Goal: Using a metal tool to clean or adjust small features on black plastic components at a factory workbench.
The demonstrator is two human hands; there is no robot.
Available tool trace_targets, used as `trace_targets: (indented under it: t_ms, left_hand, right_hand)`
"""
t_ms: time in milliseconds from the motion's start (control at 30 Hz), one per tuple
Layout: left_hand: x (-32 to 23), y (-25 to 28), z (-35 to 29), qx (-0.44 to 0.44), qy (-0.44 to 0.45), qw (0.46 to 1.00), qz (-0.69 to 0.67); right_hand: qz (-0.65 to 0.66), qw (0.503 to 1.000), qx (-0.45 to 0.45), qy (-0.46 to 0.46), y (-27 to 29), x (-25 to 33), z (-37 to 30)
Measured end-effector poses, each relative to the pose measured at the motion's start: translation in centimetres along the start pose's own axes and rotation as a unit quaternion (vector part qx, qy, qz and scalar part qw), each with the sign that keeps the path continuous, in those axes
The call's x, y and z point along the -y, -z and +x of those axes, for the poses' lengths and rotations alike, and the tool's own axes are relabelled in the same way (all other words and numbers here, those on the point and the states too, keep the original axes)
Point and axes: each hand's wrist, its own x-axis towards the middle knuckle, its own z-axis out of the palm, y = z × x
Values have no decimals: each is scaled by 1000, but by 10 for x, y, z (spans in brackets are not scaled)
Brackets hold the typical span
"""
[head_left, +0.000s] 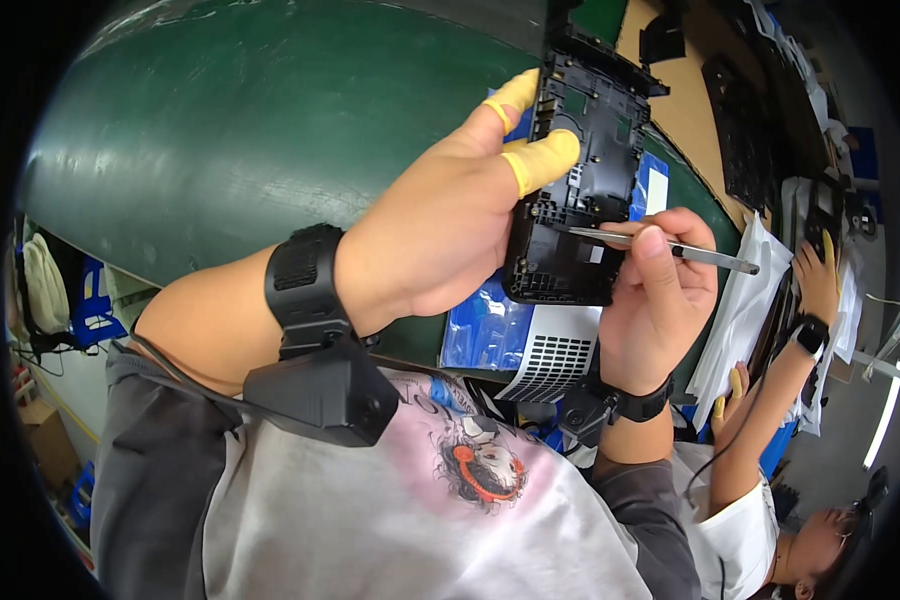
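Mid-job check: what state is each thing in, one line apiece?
Black frame: tilted, inner side showing
Tweezers: tips at the frame, contact unclear
Left grip: holding the frame
Right grip: pinching the tweezers
Finger covers: worn, two on the left grip
White sheet: bent, black rectangles showing
Wrist straps: fastened

Small-parts assembly workshop here around me, evidenced by one smooth green-topped workbench [220, 150], one black moulded-plastic housing [610, 150], slim silver metal tweezers [705, 256], yellow rubbery finger covers [548, 162] and a white-shirted co-worker [740, 530] alongside.
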Motion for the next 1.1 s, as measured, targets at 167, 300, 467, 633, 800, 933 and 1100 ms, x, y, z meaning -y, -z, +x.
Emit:
trace_targets:
  t_ms: [167,300,467,633,800,933,1100]
  left_hand:
    - [4,2,2,-14,13,999,-41]
    - [4,2,2,-7,6,1000,-30]
    - [5,2,1,5,-3,1000,-24]
    - [4,1,0,-4,2,1000,-31]
    - [6,3,3,-14,4,1000,-26]
    - [4,1,5,-6,12,999,-31]
    - [6,2,6,-10,5,1000,-26]
  right_hand:
    - [-3,1000,-13,-2,3,-1,2]
    - [2,1000,-12,2,3,-4,3]
    - [-9,1000,-15,-5,2,-3,3]
    - [-9,1000,-19,-3,2,-3,2]
    - [-9,1000,-20,1,3,-3,3]
    - [-3,1000,-12,4,5,-3,6]
    - [-2,1000,-17,-2,5,-4,7]
